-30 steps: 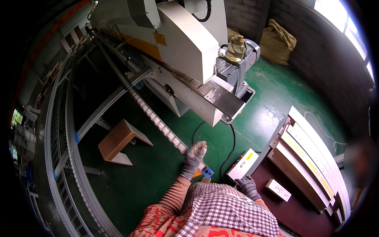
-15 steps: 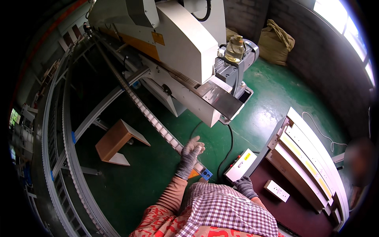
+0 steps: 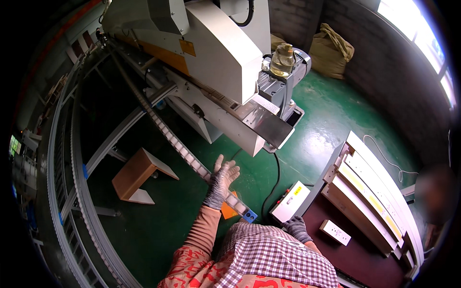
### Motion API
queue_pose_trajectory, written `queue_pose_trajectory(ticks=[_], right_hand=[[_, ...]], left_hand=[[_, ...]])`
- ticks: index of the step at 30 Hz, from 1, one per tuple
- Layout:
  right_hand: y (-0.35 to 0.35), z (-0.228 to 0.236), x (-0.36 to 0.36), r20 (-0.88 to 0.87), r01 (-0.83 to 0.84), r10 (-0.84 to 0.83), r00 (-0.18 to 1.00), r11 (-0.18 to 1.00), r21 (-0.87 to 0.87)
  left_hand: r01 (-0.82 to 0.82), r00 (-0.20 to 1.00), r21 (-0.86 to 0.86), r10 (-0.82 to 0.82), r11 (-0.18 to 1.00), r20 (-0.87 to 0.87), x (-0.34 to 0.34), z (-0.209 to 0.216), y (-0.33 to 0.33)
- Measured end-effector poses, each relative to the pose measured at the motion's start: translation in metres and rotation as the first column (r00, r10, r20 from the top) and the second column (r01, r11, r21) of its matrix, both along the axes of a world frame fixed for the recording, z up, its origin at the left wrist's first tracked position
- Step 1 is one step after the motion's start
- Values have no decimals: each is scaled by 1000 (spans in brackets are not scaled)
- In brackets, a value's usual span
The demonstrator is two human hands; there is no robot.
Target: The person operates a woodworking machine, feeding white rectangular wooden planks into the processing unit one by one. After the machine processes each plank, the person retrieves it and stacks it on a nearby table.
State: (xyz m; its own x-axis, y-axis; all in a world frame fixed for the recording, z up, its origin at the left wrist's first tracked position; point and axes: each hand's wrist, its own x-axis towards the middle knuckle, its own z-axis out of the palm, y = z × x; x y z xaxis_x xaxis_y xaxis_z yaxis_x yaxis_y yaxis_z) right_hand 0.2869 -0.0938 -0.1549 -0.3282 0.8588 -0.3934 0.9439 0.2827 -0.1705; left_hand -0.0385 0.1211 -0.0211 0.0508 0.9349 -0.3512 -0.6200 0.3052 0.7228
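Observation:
My left hand [image 3: 220, 181], in a grey glove with pale fingertips, is over the near end of a narrow roller rail [image 3: 178, 145]. Its fingers are spread and nothing is in them. Whether the palm touches the rail cannot be made out. A blue end piece [image 3: 249, 216] caps the rail just past the hand. My right hand [image 3: 297, 229], gloved in dark grey, lies with its fingers curled at the edge of a dark red tabletop [image 3: 353, 261], by a white control box [image 3: 290, 201] with red buttons. What those fingers close on is hidden.
A large white machine [image 3: 223, 45] with a motor [image 3: 301, 65] stands ahead. Pale long panels [image 3: 365, 192] and a small drilled block [image 3: 335, 232] lie on the tabletop. A brown angled board [image 3: 134, 175] is on the floor, left of the rail. A conveyor [image 3: 79, 192] curves along the left.
My left hand has shifted slightly left along with its forearm, and its fingers have spread wider. More of the rail's near end shows. My right hand stays at the tabletop's edge.

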Motion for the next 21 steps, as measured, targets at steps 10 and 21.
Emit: queue_pose_trajectory(ticks=[10, 21], right_hand=[[4, 5, -5, 43, 70, -68, 997, 996, -51], [1, 5, -12, 22, 186, -186, 982, 982, -10]], left_hand=[[-241, 968, -25, 242, 970, 58, -64, -15, 93], [-364, 921, 18, 357, 931, 156, -132, -33, 200]])
